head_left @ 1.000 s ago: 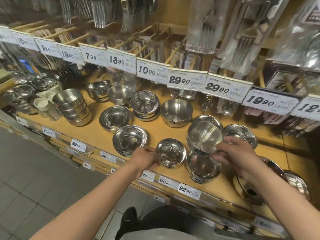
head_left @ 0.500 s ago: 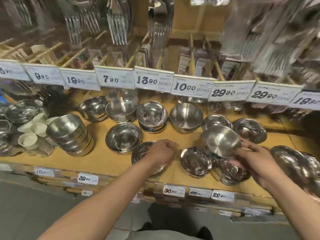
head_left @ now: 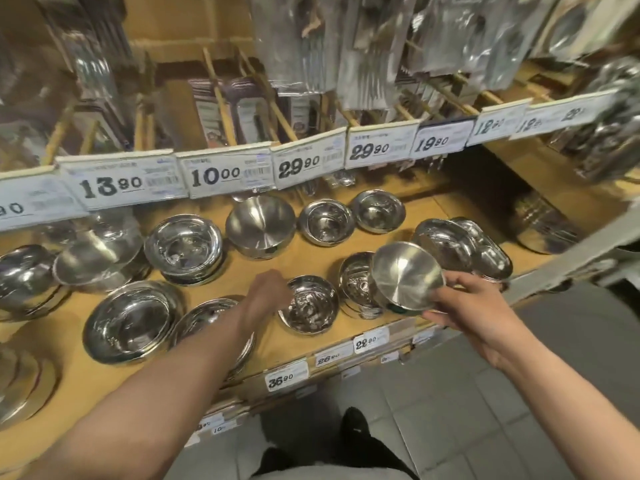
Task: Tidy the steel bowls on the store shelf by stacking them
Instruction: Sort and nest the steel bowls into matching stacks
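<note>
The right hand (head_left: 474, 306) held a small brushed steel bowl (head_left: 407, 276) by its rim, tilted, above the front of the wooden shelf (head_left: 311, 258). The left hand (head_left: 268, 294) touched the rim of a small shiny steel bowl (head_left: 308, 306); its grip could not be told.

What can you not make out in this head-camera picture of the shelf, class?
- Left hand: fingers hidden behind its own back, beside a small bowl.
- Bowls at the left edge: cut off by the frame.
- Hanging packets: blurred.
- Small print on the price tags: too small.
</note>
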Tool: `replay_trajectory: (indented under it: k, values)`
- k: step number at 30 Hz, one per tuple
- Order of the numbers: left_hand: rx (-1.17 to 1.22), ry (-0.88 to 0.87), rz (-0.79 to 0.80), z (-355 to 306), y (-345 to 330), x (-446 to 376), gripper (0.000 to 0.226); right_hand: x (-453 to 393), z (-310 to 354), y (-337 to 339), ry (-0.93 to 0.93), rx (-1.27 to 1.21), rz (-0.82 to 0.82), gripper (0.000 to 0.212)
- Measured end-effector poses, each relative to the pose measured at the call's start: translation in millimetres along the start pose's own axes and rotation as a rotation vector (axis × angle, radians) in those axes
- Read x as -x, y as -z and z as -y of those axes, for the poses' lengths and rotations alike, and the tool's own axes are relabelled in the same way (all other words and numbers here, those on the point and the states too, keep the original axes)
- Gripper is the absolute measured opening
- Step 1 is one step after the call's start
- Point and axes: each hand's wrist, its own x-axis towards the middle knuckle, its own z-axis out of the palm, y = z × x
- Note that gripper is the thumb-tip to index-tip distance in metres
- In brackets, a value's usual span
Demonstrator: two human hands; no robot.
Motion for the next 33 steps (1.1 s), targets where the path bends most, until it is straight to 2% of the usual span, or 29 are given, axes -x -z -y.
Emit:
replay_trajectory:
  k: [4, 7, 10, 14, 19, 23, 30, 33]
  values:
    - [-0.026, -0.044, -0.002, 0.3, 2.2, -4.4, 0.023, 5.6, -10.6, -15.3, -0.045, -0.011, 0.029, 0.023]
    - [-0.006, -0.096, -0.072, 6.8, 15.1, -0.9, 0.022, 10.3, -11.9, -29.0, -0.063, -0.010, 0.058, 0.028]
    - [0.083, -0.114, -0.176, 19.4, 39.7, 14.4, 0.022, 15.6, -11.3, -44.1, -0.058, 0.013, 0.073, 0.023]
    - [0.276, -0.040, -0.273, 47.1, 74.6, 39.8, 0.023, 22.7, -17.9, -71.2, -0.057, 0.032, 0.126, 0.023]
    - [0.417, 0.019, -0.361, 90.0, 97.5, 77.7, 0.022, 27.8, -61.1, -113.9, -0.080, 0.028, 0.159, 0.024]
    - [0.559, 0.086, -0.377, 119.7, 100.1, 101.9, 0.023, 17.1, -88.6, -140.4, -0.116, 0.094, 0.104, 0.020]
    - [0.741, 0.168, -0.354, 147.6, 96.8, 126.2, 0.024, -11.8, -112.5, -162.8, -0.070, 0.292, 0.067, 0.013]
    - [0.720, 0.179, -0.378, 152.6, 93.2, 125.7, 0.018, -21.6, -115.0, -171.3, 0.006, 0.424, 0.049, 0.021]
